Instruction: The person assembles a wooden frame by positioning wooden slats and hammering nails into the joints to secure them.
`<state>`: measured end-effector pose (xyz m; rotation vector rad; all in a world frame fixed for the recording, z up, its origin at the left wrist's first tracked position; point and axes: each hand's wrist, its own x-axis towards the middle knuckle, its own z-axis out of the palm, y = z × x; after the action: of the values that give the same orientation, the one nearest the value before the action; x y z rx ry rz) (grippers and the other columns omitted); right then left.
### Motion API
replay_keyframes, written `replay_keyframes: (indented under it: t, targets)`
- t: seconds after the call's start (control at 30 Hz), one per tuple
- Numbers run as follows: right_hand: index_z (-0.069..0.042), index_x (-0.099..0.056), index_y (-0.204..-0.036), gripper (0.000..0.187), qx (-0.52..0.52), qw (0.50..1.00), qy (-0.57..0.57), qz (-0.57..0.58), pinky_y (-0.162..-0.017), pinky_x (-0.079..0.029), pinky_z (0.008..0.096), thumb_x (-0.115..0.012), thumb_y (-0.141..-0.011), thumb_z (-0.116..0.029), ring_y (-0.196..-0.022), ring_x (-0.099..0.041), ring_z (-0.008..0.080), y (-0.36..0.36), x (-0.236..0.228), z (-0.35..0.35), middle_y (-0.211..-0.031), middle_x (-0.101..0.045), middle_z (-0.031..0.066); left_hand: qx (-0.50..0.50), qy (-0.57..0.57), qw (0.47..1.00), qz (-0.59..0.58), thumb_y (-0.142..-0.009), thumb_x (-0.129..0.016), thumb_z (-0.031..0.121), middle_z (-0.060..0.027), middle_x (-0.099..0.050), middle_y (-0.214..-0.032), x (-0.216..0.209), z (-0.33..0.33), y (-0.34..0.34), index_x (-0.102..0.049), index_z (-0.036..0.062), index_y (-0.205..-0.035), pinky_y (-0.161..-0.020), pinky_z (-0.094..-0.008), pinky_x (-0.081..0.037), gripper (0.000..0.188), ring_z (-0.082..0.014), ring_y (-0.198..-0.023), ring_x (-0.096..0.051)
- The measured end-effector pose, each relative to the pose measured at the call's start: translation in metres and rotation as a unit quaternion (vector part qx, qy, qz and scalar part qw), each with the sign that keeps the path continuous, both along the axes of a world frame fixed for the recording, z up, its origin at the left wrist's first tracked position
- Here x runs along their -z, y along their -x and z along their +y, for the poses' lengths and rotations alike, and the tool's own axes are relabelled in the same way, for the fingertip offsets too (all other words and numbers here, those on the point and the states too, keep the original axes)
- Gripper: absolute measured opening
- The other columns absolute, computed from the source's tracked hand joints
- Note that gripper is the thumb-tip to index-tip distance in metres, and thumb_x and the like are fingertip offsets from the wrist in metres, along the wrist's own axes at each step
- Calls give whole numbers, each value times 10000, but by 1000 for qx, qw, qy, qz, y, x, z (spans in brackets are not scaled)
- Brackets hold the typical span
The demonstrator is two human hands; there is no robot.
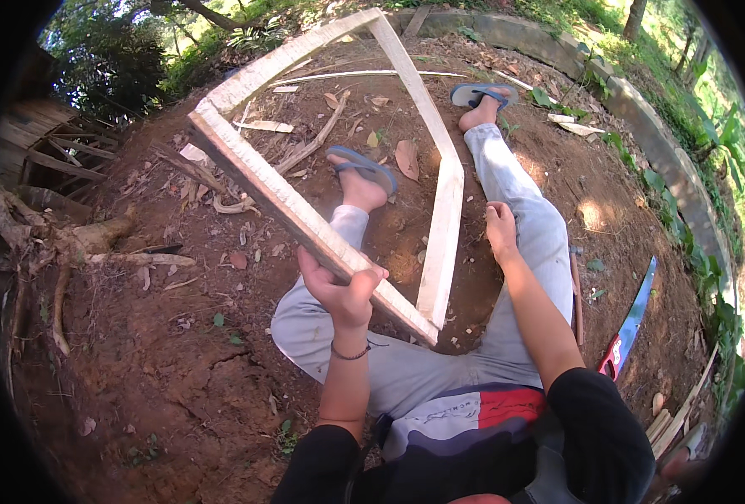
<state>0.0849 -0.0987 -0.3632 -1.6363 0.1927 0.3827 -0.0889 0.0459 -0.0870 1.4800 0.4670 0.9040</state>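
Sits on brown ground, among dry leaves and sticks, with both legs spread forward. Faces a low concrete wall, curving from the far side towards the right. Holds a wooden frame, made of four pale bars, tilted in front of the body, above the space between the legs. Cannot tell about contact between its lowest corner and the ground. Wears pale grey-blue trousers and a dark shirt with short sleeves. Has a saw with red handle on the soil at the right and, nearer to the right leg, a tool with wooden handle. Wears also blue sandals. Grips the near long bar of the frame with the left hand, close to its lower end, closed around the wood. Has the right hand apart from the frame, over the right leg, with bent fingers. Cannot tell, for this hand, about pinching something small. Carries a thin dark bracelet on the left wrist.
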Motion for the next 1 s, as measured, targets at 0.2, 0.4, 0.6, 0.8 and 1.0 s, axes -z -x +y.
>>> replay_keyframes:
  t: [0.2, 0.4, 0.6, 0.8, 1.0]
  targets:
    - [5, -609, -1016, 227, -19, 999, 21, -18, -837, -449, 303, -516, -903, -168, -897, -595, 182, 1, 0, 1, -913, -640, 87, 5, -113, 994, -12, -646, -600, -18, -91, -522, -759, 65, -16, -29, -355, -16, -1028, -609, -308, -520, 454, -176, -600, -572]
    - [18, -552, -1100, 275, -4, 1000, 2, -2, -867, -442, 309, -509, -895, -159, -965, -562, 196, -2, -4, 3, -1037, -599, 108, 18, -111, 990, 80, -731, -665, 25, -75, -570, -779, 143, -21, -58, -499, -3, -882, -682, -301, -464, 226, -146, -704, -562]
    - [10, -563, -1111, 282, -29, 998, -3, 50, -841, -450, 314, -515, -899, -170, -939, -573, 202, -9, 0, -5, -1008, -615, 111, 115, -88, 973, 180, -750, -693, 56, -66, -606, -789, 113, -29, -61, -545, -14, -872, -666, -282, -475, 204, -139, -708, -593]
    - [1, -566, -1109, 277, -61, 996, 0, 65, -869, -435, 308, -511, -901, -174, -993, -559, 192, -3, 5, -3, -1026, -610, 110, 76, -158, 971, 164, -751, -698, 130, -137, -660, -820, 134, 1, -55, -549, -38, -1021, -673, -329, -509, 352, -209, -732, -654]
    - [18, -477, -1224, 458, -152, 972, -172, -39, -962, -397, 328, -539, -934, -331, -1100, -516, 207, 26, -103, 12, -1152, -559, 117, -22, -227, 967, 115, -778, -695, 179, -158, -662, -928, 113, -19, -65, -537, -24, -1067, -714, -347, -510, 386, -283, -841, -669]
